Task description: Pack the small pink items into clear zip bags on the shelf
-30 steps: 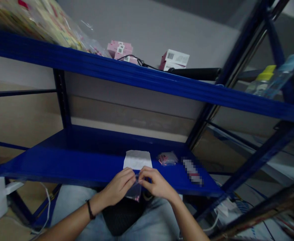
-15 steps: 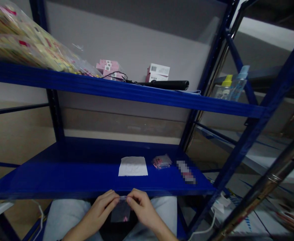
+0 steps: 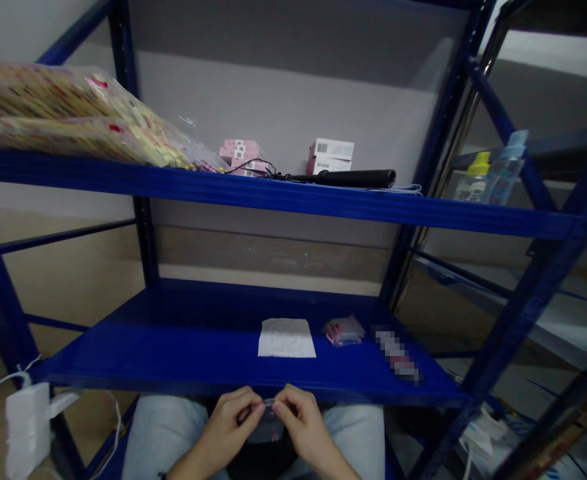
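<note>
My left hand [image 3: 234, 421] and my right hand [image 3: 301, 419] pinch the top edge of a small clear zip bag [image 3: 263, 432] from both sides, just in front of the shelf edge and above my lap. Thumbs and forefingers are closed on its rim, close together. Low in the bag sits a small pink item [image 3: 274, 437], too small to make out. On the blue shelf [image 3: 188, 363] beyond lies a white sheet of paper [image 3: 286, 338]. To its right is a little pile of clear bags with pink pieces [image 3: 343, 331].
A blurred-out item [image 3: 396, 355] lies at the shelf's right end. The upper shelf holds big bags of yellowish packets [image 3: 73, 120], pink boxes [image 3: 243, 157], white-and-pink boxes [image 3: 331, 155], a black rod-like object [image 3: 358, 178] and bottles [image 3: 506, 167]. A white power adapter [image 3: 27, 430] hangs at lower left.
The view has swung left, so things appear farther right. My hands have drawn closer together along the bag's top edge, and the bag shows less between them.
</note>
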`<state>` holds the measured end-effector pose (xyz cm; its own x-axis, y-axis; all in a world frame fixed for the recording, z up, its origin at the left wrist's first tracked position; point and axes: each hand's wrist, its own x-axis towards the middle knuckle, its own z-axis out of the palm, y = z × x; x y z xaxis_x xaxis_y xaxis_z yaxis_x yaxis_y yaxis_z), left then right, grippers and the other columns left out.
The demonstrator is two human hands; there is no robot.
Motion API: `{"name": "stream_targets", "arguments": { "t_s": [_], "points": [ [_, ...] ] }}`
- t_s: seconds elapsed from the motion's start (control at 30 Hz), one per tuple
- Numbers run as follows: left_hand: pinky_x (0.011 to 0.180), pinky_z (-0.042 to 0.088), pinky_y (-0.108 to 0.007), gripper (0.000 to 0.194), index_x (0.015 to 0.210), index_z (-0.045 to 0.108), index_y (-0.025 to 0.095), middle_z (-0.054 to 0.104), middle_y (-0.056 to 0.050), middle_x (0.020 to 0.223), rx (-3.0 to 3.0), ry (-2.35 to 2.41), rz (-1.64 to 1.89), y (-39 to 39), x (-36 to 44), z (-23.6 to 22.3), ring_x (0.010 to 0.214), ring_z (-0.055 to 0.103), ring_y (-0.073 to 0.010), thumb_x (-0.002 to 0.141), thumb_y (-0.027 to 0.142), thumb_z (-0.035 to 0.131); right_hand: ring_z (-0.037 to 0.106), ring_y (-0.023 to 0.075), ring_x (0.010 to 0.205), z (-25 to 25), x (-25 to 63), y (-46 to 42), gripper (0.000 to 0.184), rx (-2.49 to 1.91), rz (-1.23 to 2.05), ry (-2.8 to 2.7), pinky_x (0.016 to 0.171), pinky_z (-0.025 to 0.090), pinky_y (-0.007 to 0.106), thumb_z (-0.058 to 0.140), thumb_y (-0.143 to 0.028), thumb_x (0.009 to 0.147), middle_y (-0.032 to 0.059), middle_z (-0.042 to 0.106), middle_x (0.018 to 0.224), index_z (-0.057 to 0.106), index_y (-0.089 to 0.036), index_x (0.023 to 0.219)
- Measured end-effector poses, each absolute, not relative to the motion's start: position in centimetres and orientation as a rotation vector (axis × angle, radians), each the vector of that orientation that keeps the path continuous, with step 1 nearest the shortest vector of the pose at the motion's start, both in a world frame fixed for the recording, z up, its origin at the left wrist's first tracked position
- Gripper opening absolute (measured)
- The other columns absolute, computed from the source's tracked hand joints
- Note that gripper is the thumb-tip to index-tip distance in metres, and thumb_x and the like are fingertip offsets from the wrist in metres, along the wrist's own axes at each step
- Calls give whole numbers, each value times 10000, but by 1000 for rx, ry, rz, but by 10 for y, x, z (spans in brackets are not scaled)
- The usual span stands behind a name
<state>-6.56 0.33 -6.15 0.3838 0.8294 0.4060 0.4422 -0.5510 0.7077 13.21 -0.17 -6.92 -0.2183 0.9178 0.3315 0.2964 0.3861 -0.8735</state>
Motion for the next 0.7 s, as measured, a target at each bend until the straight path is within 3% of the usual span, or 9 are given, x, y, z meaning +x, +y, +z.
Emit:
{"name": "stream_targets", "arguments": {
  "t_s": [0.3, 0.57, 0.7],
  "points": [
    [656, 373, -265, 349, 688, 588, 194, 624, -16, 700, 2257, 923, 942, 1, -62, -62, 708, 571, -159, 978, 346, 468, 560, 155, 720, -65, 136, -7, 216, -1028, 795, -1966, 654, 361, 255, 600, -346, 905, -8, 617, 742, 638, -208, 743],
    [564, 245, -272, 518, 521, 350, 177, 324, 50, 524, 2329, 777, 832, 19, -64, -59, 555, 392, -112, 959, 411, 499, 492, 119, 613, -40, 148, -8, 277, -997, 723, -2117, 588, 307, 249, 615, -318, 892, -32, 533, 634, 570, -191, 650],
    [536, 219, -262, 542, 502, 349, 176, 335, 50, 526, 2157, 1019, 909, 34, -78, -69, 527, 352, -100, 948, 459, 473, 524, 134, 646, -21, 174, 13, 313, -1061, 675, -1882, 606, 347, 251, 579, -401, 911, -4, 587, 669, 630, -185, 691]
  ]
}}
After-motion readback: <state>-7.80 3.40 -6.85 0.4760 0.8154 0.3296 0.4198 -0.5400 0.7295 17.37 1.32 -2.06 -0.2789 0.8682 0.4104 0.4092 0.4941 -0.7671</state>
